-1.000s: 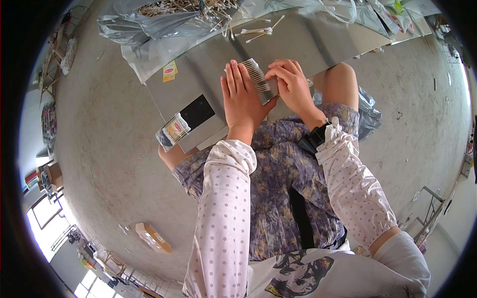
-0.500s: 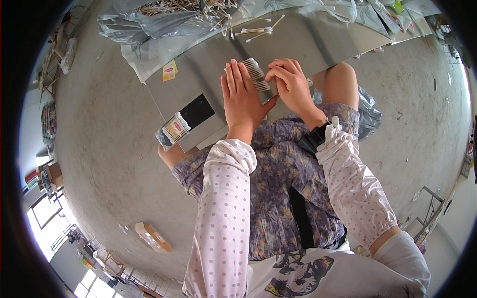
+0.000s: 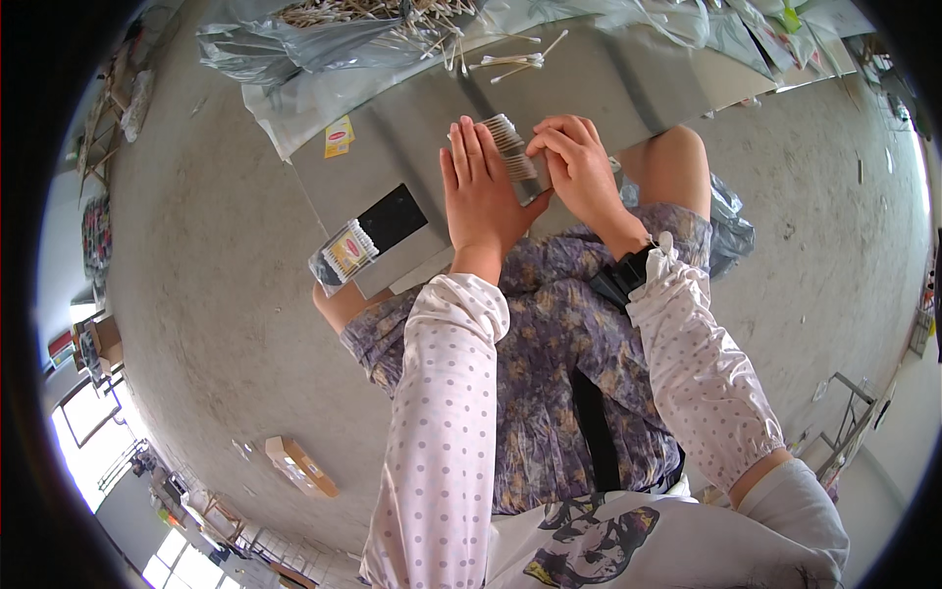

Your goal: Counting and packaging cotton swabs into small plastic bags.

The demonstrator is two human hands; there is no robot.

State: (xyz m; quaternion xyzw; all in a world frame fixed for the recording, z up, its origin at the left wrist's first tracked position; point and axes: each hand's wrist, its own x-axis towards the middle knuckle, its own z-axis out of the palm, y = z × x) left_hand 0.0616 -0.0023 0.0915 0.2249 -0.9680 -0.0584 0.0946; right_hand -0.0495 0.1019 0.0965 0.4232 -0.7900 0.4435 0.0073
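Observation:
A row of cotton swabs (image 3: 511,147) lies side by side on the metal tabletop, white tips toward the right. My left hand (image 3: 481,191) rests flat over their left part, fingers stretched out and thumb pointing right, hiding the other ends. Just right of the tips is my right hand (image 3: 577,169), its fingers bent and drawn together; whatever they may hold is hidden. To the left, a clear pack of cotton swabs (image 3: 348,253) with a yellow and white label lies by a black flat rectangle (image 3: 396,217).
A grey plastic bag (image 3: 294,49) heaped with loose swabs (image 3: 383,12) lies along the far edge. Several stray swabs (image 3: 518,61) are scattered before it. Yellow label cards (image 3: 339,136) lie at the left of the metal tabletop (image 3: 579,83). A cardboard box (image 3: 301,468) sits on the floor.

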